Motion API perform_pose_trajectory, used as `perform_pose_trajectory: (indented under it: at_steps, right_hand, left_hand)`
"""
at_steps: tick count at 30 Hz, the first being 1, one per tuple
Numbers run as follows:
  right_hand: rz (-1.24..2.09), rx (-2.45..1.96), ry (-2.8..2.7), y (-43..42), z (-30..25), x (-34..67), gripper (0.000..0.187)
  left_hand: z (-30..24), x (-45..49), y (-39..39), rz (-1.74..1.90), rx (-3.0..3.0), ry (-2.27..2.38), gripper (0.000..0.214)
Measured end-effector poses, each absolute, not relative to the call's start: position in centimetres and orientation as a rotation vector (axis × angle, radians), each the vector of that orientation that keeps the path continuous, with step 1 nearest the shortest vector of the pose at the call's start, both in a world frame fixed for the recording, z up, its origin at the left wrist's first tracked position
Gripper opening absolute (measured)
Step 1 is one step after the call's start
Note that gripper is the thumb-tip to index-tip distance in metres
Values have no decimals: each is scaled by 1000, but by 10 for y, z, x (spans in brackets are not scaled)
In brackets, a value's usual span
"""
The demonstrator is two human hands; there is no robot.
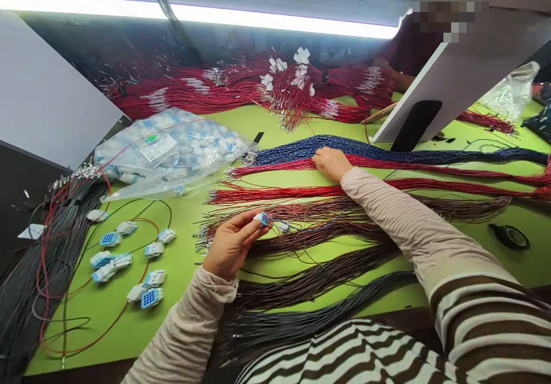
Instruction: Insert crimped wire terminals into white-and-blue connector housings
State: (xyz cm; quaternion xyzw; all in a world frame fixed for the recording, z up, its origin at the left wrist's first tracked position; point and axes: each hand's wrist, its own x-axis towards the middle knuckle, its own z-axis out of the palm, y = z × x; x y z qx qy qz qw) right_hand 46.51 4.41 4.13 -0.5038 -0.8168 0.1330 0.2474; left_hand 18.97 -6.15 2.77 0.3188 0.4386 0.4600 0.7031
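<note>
Pinched between the thumb and fingers of my left hand (231, 242) is a blue-and-white wire connector (262, 218), its holed face showing. A second, white connector (284, 227) lies just to its right among thin wires. My right hand (331, 163) rests on the bundle of red wires (275, 167), at its border with the blue wire bundle (370, 149); the fingers are curled, and whether a wire is between them is hidden. Nearer me run another red bundle (275, 193), brown bundles (310, 269) and a dark grey bundle (327, 305).
A clear bag of connectors (172, 143) lies at the left, with several loose connectors (150, 298) below it. Grey wires (47, 275) cover the left edge. Red wires (241, 91) pile up behind. A white partition (451, 68), black tape roll (510, 237) and another person stand at right.
</note>
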Motion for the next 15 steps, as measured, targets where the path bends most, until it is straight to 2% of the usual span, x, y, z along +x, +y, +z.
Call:
perform_pose_trajectory:
  at_steps: [5, 11, 15]
  right_hand:
    - [392, -1441, -2276, 56, 35, 461, 31]
    - [506, -1434, -2418, 91, 33, 384, 14]
    - [609, -1285, -2405, 117, 51, 340, 17]
  left_hand:
    - [27, 190, -61, 1017, 702, 958, 34]
    - [24, 191, -60, 1025, 714, 947, 34]
    - [23, 188, -58, 1022, 716, 952, 35]
